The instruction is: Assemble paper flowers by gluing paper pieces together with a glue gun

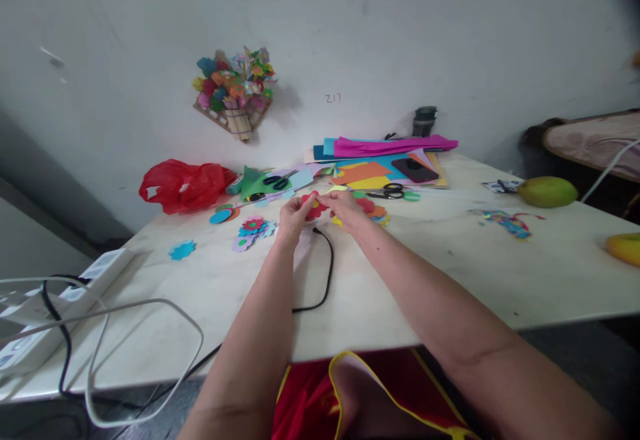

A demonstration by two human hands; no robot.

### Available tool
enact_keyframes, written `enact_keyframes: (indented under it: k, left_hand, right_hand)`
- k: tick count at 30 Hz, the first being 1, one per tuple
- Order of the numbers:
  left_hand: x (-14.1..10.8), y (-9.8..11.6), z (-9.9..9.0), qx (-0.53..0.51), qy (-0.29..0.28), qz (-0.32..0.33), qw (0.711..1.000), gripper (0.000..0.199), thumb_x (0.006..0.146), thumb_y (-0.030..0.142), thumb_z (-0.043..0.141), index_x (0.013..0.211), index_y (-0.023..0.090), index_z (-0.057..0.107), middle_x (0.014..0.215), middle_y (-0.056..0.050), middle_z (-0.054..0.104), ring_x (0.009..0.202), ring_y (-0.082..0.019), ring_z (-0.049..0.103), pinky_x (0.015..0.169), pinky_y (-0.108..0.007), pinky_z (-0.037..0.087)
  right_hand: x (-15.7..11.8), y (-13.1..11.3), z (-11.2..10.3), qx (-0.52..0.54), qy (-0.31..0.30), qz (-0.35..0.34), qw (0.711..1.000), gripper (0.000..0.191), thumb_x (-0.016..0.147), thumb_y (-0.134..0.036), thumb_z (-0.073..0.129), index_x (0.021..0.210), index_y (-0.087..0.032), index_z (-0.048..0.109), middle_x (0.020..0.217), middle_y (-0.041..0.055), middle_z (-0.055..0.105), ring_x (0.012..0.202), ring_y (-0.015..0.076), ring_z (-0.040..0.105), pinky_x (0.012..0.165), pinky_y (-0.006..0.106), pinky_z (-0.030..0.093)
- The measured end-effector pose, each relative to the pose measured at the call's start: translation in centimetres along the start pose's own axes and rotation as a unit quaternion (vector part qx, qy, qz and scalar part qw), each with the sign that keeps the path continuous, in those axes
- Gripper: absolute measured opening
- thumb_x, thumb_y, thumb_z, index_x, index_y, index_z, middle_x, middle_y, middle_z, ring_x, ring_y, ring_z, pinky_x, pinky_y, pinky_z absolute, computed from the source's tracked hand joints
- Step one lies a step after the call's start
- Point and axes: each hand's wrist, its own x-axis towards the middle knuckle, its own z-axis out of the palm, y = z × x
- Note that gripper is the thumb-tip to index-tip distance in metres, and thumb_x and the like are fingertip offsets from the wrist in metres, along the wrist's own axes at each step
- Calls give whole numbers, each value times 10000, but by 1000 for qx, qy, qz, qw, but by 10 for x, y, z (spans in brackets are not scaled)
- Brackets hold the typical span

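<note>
A red paper flower (313, 209) with a yellowish middle is held up above the table between my two hands. My left hand (293, 217) pinches its left edge with thumb and fingers. On the other side my right hand (344, 208) is closed on it, thumb and fingertips near the top right. Just beyond my right hand lies a pile of red, orange and yellow paper flowers (376, 212), partly hidden by the hand. Left of my left hand is another group of purple, blue and red paper flowers (253, 227). A single blue paper flower (182, 250) lies farther left.
Black scissors (393, 191), coloured sheets (363, 173) and a phone (416, 169) lie at the back. A red plastic bag (185, 187) is back left. A black cable (330, 273) runs below my hands; a power strip (107, 263) is left. A green mango (547, 191) sits right.
</note>
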Motion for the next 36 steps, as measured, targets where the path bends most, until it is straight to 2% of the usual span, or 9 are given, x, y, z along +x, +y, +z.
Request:
enact_keyframes:
  k: [3,10,20,26,31,36]
  left_hand:
    - [1,-1,0,-6,-5,-7,1000,484,535,543,790,643,151,528,571,1,601,509,-109,589,500,-211,474]
    - [6,-9,-1,-5,-7,7,1000,446,589,531,766,632,148,540,570,-9,609,516,-110,597,492,-199,458]
    - [3,-4,-1,-20,-10,6,1000,506,641,642,668,695,151,558,585,12,568,524,-105,568,516,-231,502]
    - [2,-3,-1,-14,-5,-6,1000,492,603,609,717,662,152,545,562,13,564,516,-110,584,498,-217,486]
    - [2,-3,-1,-20,-14,-18,1000,494,574,600,739,676,151,562,573,-6,599,527,-137,615,480,-224,482]
    - [5,-8,-3,-6,-6,-6,1000,486,570,578,754,612,155,519,519,13,561,459,-108,570,432,-197,438]
  right_hand:
    - [-1,-1,0,-6,1,3,1000,218,678,-334,674,579,-177,559,526,-54,481,480,75,370,490,242,295]
    - [1,2,1,-5,-4,-8,1000,263,672,-356,680,549,-183,524,511,-58,442,476,77,359,484,244,289]
    - [0,1,1,-7,3,-5,1000,250,672,-378,674,575,-182,553,536,-47,484,479,77,373,483,244,301]
    - [-1,0,0,-16,0,-1,1000,293,633,-421,704,559,-187,544,522,-45,483,495,91,401,493,250,318]
    - [0,1,0,-20,-19,-23,999,363,592,-495,720,551,-186,534,506,-53,451,481,83,365,490,253,295]
    - [-1,1,0,-36,-19,-35,999,392,573,-527,722,545,-180,541,503,-52,453,489,81,367,498,251,286]
